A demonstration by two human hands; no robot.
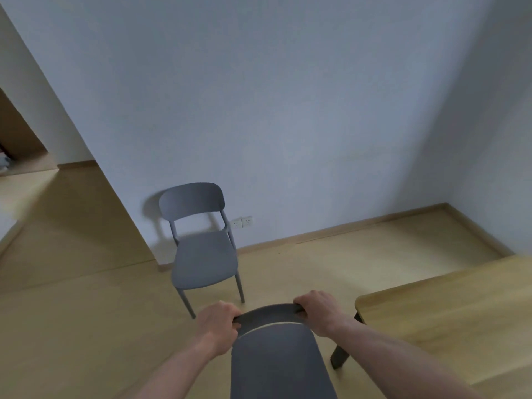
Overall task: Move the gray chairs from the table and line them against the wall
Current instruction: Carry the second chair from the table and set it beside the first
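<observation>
One gray chair [204, 254] stands on the floor with its back against the white wall [288, 110], seat facing me. A second gray chair [276, 358] is right below me, seen from above. My left hand [218, 323] grips the left end of its backrest and my right hand [316, 311] grips the right end. This chair sits between me and the first chair, a short way from the wall. Its legs are hidden.
A light wooden table [449, 318] with a dark leg fills the lower right, close beside the held chair. Wall sockets [243, 222] sit low on the wall right of the standing chair. A doorway opens at far left. Bare wooden floor runs along the wall to the right corner.
</observation>
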